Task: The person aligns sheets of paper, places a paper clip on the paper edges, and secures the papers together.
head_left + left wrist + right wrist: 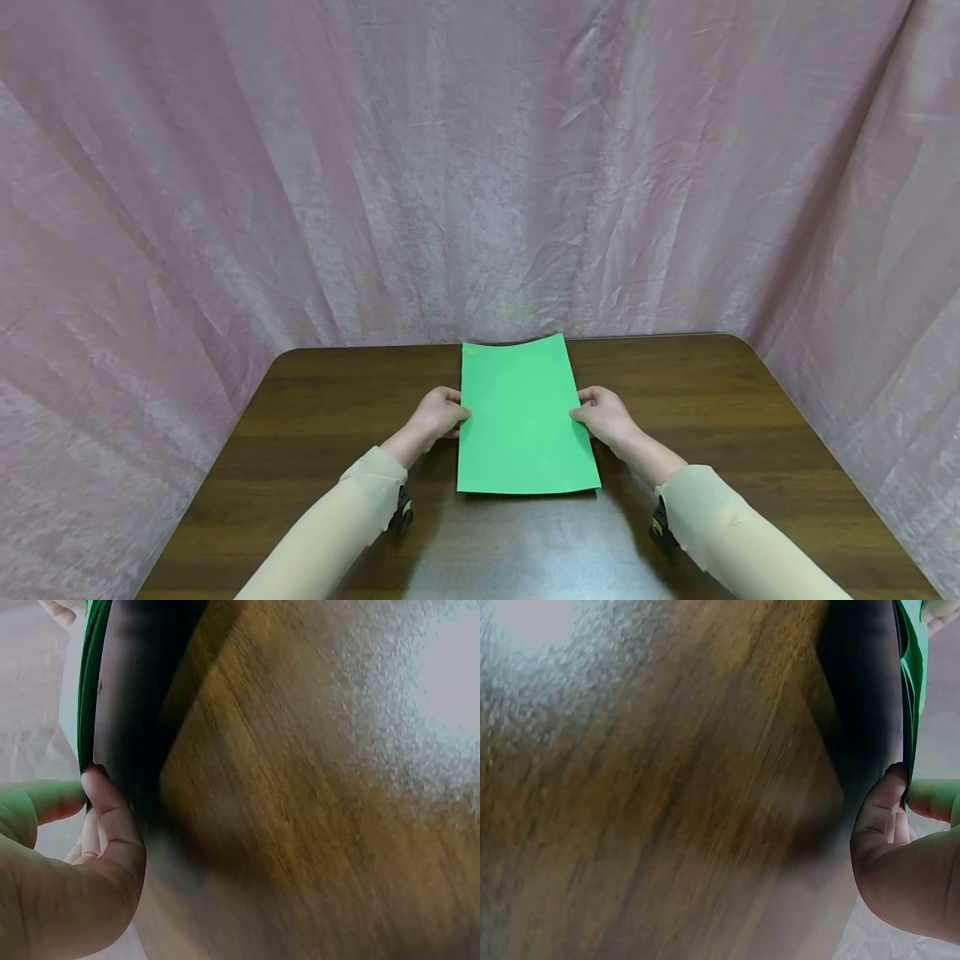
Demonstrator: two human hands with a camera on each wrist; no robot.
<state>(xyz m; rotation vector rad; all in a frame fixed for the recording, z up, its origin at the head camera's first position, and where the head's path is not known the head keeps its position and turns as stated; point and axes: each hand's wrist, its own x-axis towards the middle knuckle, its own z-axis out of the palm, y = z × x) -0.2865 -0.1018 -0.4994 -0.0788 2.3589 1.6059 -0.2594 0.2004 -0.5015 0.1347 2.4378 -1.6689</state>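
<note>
A stack of green paper (525,417) is held above the table, its top sheet facing up and a small yellow mark near the far left corner. Several thin layers show along the green paper's edge (91,682) in the left wrist view, with a dark underside below. My left hand (438,414) pinches the left long edge, thumb on top and fingers beneath. On the opposite edge, my right hand (606,417) pinches the paper the same way. The right wrist view shows the right hand's fingers (881,817) curled under the dark underside.
Below the paper lies a dark brown wooden table (337,400) with rounded far corners and a bright reflection at its near side. Pinkish curtains (480,167) hang behind and along both sides. The paper's shadow falls on the wood.
</note>
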